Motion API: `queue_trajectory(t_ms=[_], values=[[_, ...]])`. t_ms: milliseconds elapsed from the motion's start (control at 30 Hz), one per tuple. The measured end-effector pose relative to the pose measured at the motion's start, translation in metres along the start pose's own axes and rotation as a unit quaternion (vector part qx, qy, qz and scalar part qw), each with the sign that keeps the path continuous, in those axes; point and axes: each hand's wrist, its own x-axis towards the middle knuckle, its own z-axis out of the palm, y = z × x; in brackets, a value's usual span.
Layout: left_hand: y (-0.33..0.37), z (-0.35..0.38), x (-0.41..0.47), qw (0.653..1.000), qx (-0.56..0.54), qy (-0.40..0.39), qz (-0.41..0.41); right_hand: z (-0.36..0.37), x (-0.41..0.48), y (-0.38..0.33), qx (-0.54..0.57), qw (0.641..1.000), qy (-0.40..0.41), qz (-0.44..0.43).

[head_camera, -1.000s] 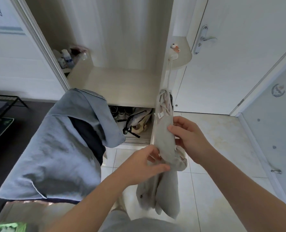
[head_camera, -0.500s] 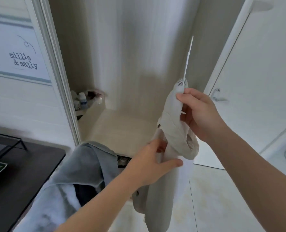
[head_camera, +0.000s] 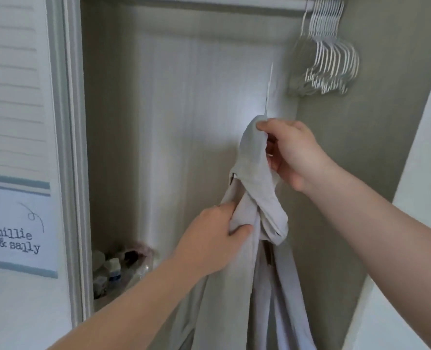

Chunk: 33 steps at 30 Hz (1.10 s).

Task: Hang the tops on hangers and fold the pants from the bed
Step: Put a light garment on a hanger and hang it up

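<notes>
wardrobe (head_camera: 184,122): open, fills frame | grey top (head_camera: 252,157): centre, hanging down to 6 o'clock | left hand (head_camera: 214,238): grips bunched fabric, 6 o'clock of centre | right hand (head_camera: 292,152): pinches top's peak, 2 o'clock of left hand | spare hangers (head_camera: 328,59): bunched on rail, 1 o'clock | hanger stem (head_camera: 268,89): sticks up from peak

Inside the wardrobe (head_camera: 184,122) a white rail (head_camera: 209,4) runs across the top, and a bunch of white hangers (head_camera: 328,54) hangs close together at its right end. Low on the left, a shelf (head_camera: 100,303) carries a small white bottle (head_camera: 114,270) and some blurred clutter beside it.
</notes>
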Motion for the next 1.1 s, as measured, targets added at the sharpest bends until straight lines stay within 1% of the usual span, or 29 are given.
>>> queue_trajectory(t_ms=[67, 167, 300, 400, 533, 633, 733, 933, 1033, 1100], values=[[-0.004, -0.017, 0.035, 0.999, 0.026, 0.017, 0.017, 0.008, 0.038, -0.01, 0.002, 1.0, -0.006, -0.016], [-0.01, -0.042, 0.086, 0.998, 0.033, 0.044, 0.034, 0.019, 0.093, -0.023, 0.012, 0.999, -0.017, -0.039], [-0.021, -0.073, 0.147, 0.992, 0.087, 0.087, 0.038, 0.033, 0.161, -0.035, 0.035, 0.997, -0.015, -0.067], [-0.027, -0.096, 0.19, 0.986, 0.131, 0.102, 0.031, 0.04, 0.207, -0.045, 0.046, 0.996, -0.012, -0.08], [-0.029, -0.125, 0.241, 0.972, 0.196, 0.131, 0.023, 0.045, 0.262, -0.064, 0.043, 0.994, -0.01, -0.102], [-0.026, -0.142, 0.272, 0.952, 0.271, 0.143, 0.028, 0.045, 0.297, -0.079, 0.048, 0.992, -0.003, -0.113], [-0.025, -0.153, 0.295, 0.932, 0.331, 0.145, 0.018, 0.045, 0.323, -0.083, 0.064, 0.992, 0.003, -0.108], [-0.042, -0.159, 0.309, 0.921, 0.367, 0.126, -0.007, 0.059, 0.346, -0.064, 0.056, 0.993, -0.021, -0.102], [-0.052, -0.157, 0.306, 0.915, 0.388, 0.111, -0.019, 0.066, 0.349, -0.048, 0.021, 0.995, -0.034, -0.092], [-0.058, -0.157, 0.301, 0.913, 0.395, 0.1, -0.028, 0.07, 0.35, -0.039, -0.026, 0.995, -0.031, -0.094]])
